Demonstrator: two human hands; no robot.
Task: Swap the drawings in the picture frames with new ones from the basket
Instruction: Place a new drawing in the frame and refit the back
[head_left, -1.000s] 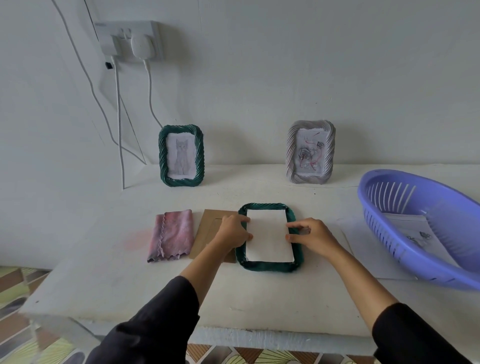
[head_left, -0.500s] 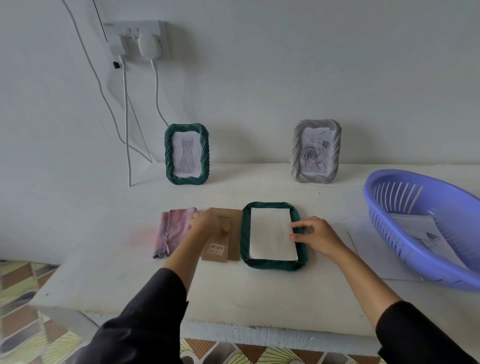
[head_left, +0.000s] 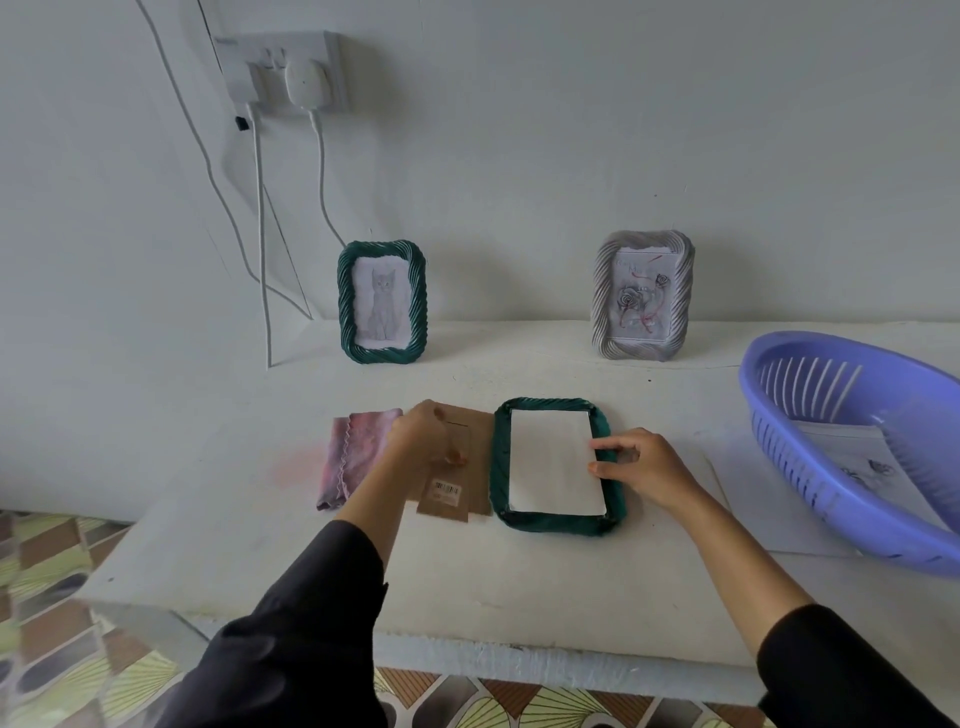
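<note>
Having left the face-down green frame (head_left: 558, 525), our left grip (head_left: 423, 439) is curling onto the backing board (head_left: 480, 467) beside it; our right grip (head_left: 644, 467), fingers straight, is pinning the new sheet (head_left: 550, 462) inside. Next, we're probably seating that board squarely.

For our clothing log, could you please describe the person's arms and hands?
The left sleeve and right sleeve are loose and black, ending partway along the forearms. The left hand and right hand are bare: no gloves, rings or watch visible.
</note>
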